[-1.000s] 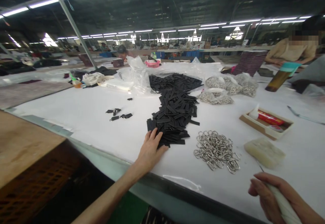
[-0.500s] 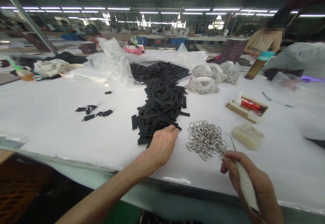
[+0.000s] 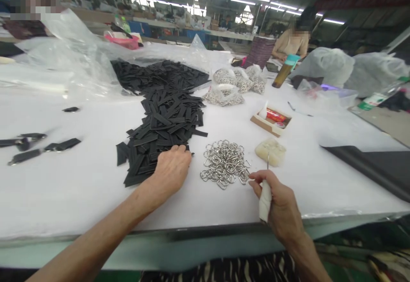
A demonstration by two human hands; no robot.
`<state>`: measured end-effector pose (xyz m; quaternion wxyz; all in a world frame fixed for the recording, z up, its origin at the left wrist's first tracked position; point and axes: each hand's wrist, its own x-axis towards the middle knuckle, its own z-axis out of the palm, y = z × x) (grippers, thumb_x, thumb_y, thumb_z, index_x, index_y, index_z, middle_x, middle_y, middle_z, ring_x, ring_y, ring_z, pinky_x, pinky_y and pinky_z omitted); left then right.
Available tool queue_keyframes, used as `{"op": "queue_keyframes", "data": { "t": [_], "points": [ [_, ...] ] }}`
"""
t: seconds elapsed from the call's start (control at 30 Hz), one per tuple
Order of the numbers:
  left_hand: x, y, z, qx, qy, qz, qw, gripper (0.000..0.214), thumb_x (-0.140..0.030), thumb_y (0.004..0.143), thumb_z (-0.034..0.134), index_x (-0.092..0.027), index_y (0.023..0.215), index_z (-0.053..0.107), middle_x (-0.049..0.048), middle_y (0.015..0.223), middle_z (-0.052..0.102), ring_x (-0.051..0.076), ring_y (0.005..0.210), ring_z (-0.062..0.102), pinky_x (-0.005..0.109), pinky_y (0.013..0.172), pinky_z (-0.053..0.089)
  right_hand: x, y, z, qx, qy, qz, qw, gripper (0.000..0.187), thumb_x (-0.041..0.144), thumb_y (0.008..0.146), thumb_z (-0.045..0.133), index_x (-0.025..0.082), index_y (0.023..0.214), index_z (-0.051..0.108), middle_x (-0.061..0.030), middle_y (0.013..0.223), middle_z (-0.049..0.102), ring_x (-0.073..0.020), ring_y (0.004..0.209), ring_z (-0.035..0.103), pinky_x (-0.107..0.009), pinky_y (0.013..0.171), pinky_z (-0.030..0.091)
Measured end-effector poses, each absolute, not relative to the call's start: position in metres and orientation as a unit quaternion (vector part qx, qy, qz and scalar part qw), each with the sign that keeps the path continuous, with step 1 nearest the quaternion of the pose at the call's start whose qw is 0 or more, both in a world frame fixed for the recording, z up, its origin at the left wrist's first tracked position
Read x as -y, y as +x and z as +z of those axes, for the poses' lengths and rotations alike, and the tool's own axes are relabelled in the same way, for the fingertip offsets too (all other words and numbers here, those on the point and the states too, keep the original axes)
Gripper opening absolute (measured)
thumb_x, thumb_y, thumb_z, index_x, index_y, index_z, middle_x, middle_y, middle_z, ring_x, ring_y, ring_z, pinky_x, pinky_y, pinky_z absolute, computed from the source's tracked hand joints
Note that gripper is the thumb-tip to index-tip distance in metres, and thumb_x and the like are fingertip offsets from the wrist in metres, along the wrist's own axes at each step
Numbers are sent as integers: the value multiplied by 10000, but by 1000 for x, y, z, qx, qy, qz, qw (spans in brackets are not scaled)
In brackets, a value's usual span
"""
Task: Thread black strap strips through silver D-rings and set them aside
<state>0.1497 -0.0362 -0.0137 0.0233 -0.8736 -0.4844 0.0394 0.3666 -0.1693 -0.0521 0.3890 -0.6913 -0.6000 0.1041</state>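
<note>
Some black strips [image 3: 169,120] hidden, left hand [image 3: 173,167] over them, grip unclear

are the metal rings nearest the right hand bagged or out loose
Loose: the metal rings lie heaped on the white table beside the right hand, with nothing wrapped around them.

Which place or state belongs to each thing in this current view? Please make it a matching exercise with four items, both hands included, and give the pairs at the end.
Things:
1. Left hand
2. Right hand
3. Metal rings
4. Red tube

Places or states:
A. Gripping a white-handled tool
B. Inside a small open box
C. At the near end of the black strips
D. In a loose heap between the two hands

Pairs: 1-C, 2-A, 3-D, 4-B
</note>
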Motion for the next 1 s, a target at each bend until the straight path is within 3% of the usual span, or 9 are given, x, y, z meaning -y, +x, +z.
{"op": "queue_keyframes", "data": {
  "t": [0.1,0.2,0.27,0.37,0.57,0.67,0.8,1.0],
  "points": [
    [37,150,-10,486,-873,13,43,284,-48,810,386,-114,757,657,156,822,641,318,886,559,380,630,469,167,373,-60,628,-679,63,374,147,225,893,486,204,1009,575,-40,832,628,-198,741,595,-292,660,469],
    [42,151,-7,460,-881,-114,6,268,-112,841,418,-133,778,677,119,830,684,297,902,569,415,778,459,162,375,-65,659,-648,10,383,177,164,883,488,195,1045,552,-78,999,637,-225,870,589,-340,741,469],
    [51,155,-5,450,-859,-222,-99,242,-173,858,447,-143,846,688,83,842,703,253,850,605,372,778,467,157,373,-67,678,-628,-12,381,137,136,880,486,189,993,543,-95,1065,630,-234,900,579,-354,752,468],
    [67,169,-3,462,-773,-303,-313,209,-262,855,502,-159,883,683,28,747,699,181,663,617,290,642,492,149,369,-66,707,-613,-39,349,120,106,883,458,170,940,542,-120,1042,630,-250,896,563,-367,737,458],
    [83,202,-7,440,-558,-262,-653,155,-257,833,522,-152,781,623,18,717,647,166,717,627,251,579,552,144,366,-61,717,-626,-15,306,179,92,873,399,167,823,554,-53,683,547,-226,702,491,-312,591,384],
    [82,206,-19,423,-478,-214,-739,131,-242,803,552,-134,835,620,30,737,647,157,680,640,247,545,557,147,369,-61,684,-641,41,344,166,103,858,410,177,815,552,-32,674,534,-198,674,486,-285,576,375],
    [85,208,-32,389,-422,-178,-799,143,-219,771,578,-115,862,613,57,749,663,155,655,652,219,503,544,150,372,-57,540,-684,169,460,34,228,865,536,198,867,551,3,709,591,-148,610,533,-247,555,414],
    [90,213,-33,378,-403,-176,-815,110,-197,766,576,-124,840,612,48,738,672,150,652,659,207,492,542,143,366,-38,424,-642,259,585,149,268,761,665,197,792,538,24,696,621,-118,566,561,-228,549,466]
  ]
}}
